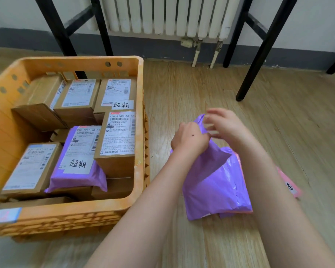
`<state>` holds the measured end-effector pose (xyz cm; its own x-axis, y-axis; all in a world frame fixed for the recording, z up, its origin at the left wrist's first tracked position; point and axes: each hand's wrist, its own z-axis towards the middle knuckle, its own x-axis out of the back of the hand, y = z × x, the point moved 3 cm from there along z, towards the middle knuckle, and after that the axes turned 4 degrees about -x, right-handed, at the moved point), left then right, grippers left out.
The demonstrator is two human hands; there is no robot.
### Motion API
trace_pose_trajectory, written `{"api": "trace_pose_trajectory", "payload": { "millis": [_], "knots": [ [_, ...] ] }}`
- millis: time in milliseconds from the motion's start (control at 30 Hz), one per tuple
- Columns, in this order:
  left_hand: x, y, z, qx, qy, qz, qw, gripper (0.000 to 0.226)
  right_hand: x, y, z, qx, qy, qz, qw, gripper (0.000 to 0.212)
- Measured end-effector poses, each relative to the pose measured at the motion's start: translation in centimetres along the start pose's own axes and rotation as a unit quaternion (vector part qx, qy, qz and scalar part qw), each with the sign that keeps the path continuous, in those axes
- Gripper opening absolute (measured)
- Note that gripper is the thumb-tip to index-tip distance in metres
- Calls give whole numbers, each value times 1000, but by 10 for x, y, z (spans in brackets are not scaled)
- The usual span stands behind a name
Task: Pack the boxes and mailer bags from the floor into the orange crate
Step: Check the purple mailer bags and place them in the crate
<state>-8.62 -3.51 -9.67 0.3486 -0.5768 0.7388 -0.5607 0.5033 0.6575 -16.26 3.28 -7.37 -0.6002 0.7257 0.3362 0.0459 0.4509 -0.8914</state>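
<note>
The orange crate (137, 171) stands on the floor at left, filled with several labelled cardboard boxes (115, 136) and one purple mailer bag (76, 176) lying among them. To its right, a second purple mailer bag (217, 182) is lifted by its top end off the floor. My left hand (190, 141) is shut on the bag's upper edge. My right hand (224, 122) is blurred at the bag's top corner, fingers curled against the plastic. A pink mailer bag (289, 182) lies under the purple one, mostly hidden.
Wooden floor stretches to the right of the crate. Black table legs (259, 55) stand at the back left and back right. A white radiator (168, 14) with pipes hangs on the far wall.
</note>
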Motion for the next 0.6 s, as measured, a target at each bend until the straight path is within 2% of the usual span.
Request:
{"api": "trace_pose_trajectory", "payload": {
  "millis": [133,200,267,333,467,600],
  "knots": [
    [40,26,-11,-79,102,-142,981,14,36,-32,-26,58,103,83,990,32],
    [55,33,-21,-118,136,-226,957,23,44,-36,-38,64,140,84,984,34],
    [70,31,-32,-139,145,-301,932,21,46,-35,-49,44,152,71,985,39],
    [83,22,-45,-132,143,-365,910,19,39,-36,-62,7,134,84,987,42],
    [110,-3,-69,-96,125,-479,864,17,14,-48,-83,-12,42,163,986,27],
    [147,-34,-88,-59,112,-573,810,18,-12,-66,-93,4,7,153,988,38]
  ]
}}
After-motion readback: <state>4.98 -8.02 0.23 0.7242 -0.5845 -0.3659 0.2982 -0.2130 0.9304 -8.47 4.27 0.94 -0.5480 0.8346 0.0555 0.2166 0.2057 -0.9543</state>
